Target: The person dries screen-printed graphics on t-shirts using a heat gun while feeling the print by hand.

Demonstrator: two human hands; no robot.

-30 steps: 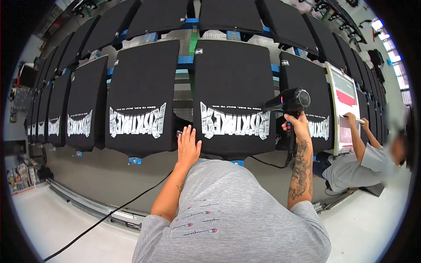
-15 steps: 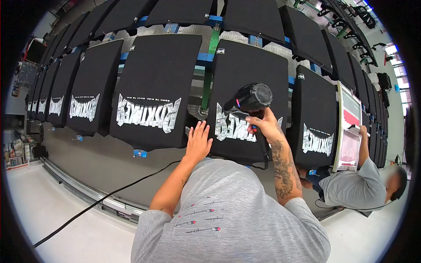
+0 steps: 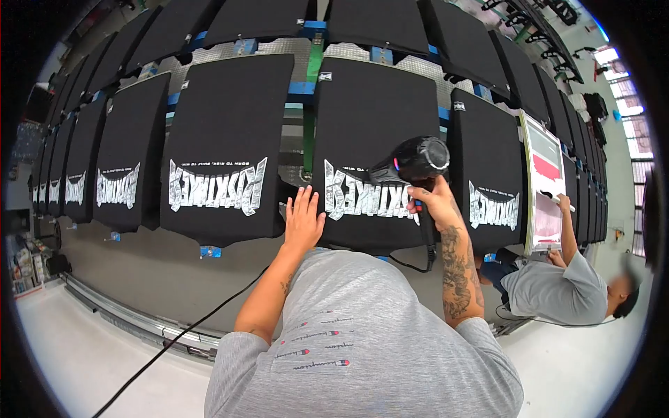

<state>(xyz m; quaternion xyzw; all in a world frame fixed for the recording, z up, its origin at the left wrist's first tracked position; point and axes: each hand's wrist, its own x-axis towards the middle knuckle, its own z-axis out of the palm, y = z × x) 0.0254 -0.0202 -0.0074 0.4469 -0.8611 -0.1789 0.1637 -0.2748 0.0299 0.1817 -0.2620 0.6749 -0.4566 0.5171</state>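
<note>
My right hand (image 3: 433, 202) is wrapped round the handle of a black hair dryer (image 3: 412, 159), whose nozzle points left over the white lettering on a black T-shirt (image 3: 380, 104). That shirt lies stretched on a board in front of me. My left hand (image 3: 304, 221) rests with fingers stretched out at the lower left edge of the same shirt, holding nothing. To its left is another black printed T-shirt (image 3: 230, 111). The dryer partly hides the right end of the lettering.
At right, a co-worker (image 3: 568, 285) in a grey shirt handles a screen frame (image 3: 527, 209) with red and white ink. More shirts on boards fill both rows. A black cable (image 3: 182, 327) runs down to the lower left. Blue supports (image 3: 301, 88) show between boards.
The dryer and my right hand have shifted right across the lettering, uncovering more of its left part. The view has shifted, so the boards appear farther left. My left hand stays beside the shirt.
</note>
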